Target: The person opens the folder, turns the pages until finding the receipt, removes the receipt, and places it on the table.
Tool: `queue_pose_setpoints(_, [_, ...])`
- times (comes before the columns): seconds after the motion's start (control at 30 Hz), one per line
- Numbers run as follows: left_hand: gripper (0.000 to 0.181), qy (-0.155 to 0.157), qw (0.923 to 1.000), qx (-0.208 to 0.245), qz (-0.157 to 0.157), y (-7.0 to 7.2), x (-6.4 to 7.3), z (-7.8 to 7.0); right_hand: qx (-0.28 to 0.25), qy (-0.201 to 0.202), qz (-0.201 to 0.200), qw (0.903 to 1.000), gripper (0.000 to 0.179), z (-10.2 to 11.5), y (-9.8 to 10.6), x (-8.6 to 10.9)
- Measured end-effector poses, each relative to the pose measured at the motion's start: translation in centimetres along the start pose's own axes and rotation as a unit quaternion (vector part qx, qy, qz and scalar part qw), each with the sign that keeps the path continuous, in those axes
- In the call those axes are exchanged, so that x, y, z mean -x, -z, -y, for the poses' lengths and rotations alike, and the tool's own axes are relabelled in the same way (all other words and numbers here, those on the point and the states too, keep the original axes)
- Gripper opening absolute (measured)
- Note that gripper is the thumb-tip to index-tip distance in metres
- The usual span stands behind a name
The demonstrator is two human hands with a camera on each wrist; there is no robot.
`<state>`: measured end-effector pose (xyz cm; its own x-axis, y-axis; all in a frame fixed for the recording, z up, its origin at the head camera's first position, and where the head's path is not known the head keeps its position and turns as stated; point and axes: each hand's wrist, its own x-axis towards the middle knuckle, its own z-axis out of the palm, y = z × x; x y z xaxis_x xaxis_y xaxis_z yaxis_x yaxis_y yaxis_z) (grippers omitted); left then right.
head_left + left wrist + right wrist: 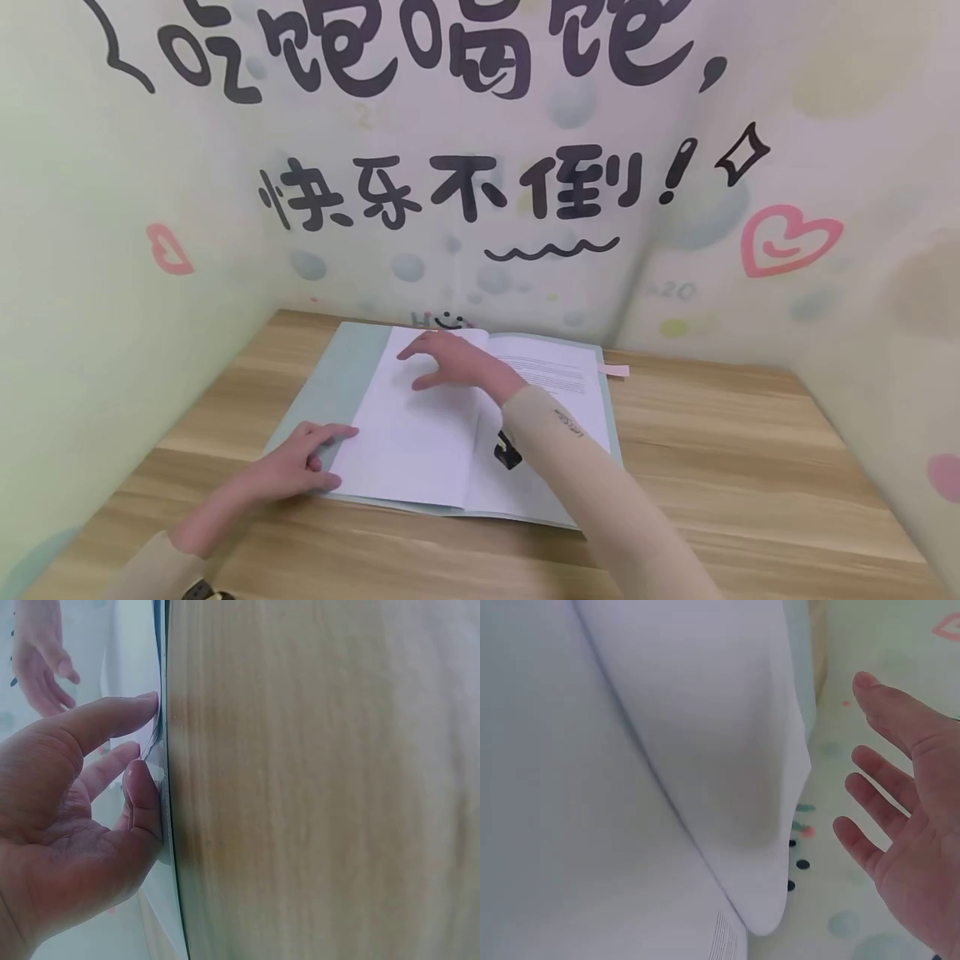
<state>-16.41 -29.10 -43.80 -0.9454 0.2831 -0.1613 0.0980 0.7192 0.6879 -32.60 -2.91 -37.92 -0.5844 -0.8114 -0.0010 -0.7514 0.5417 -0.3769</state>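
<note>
An open booklet (408, 442) with white pages and a pale blue-green cover (330, 375) lies on the wooden table. Its left page is blank, while printed lines run across the upper part of the right page (555, 367). My left hand (288, 462) rests at the left page's lower outer edge, index finger and thumb spread apart. In the left wrist view, that hand's fingertips (154, 703) touch the page edge, with another finger bent. My right hand (457, 362) hovers over the top of the left page, its fingers loosely spread and holding nothing.
A pink tab (617, 370) sticks out from the booklet's right edge. The wooden table (720, 450) extends around the booklet. Decorated walls (465, 283) with black lettering and hearts rise behind and beside it. A small black device (507, 452) sits under the right wrist.
</note>
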Motion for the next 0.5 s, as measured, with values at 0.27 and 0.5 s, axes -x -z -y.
queue_pose_setpoints(0.27, [0.066,-0.006,1.0,0.001,-0.003,0.3,0.2,-0.1,-0.058,-0.041,-0.065,0.9954,0.049,-2.6,2.3,3.1])
queue_pose_setpoints(0.5, [0.067,0.001,1.0,0.001,0.001,0.2,0.0,-0.3,-0.083,-0.042,-0.128,0.9874,0.047,-5.4,4.1,6.1])
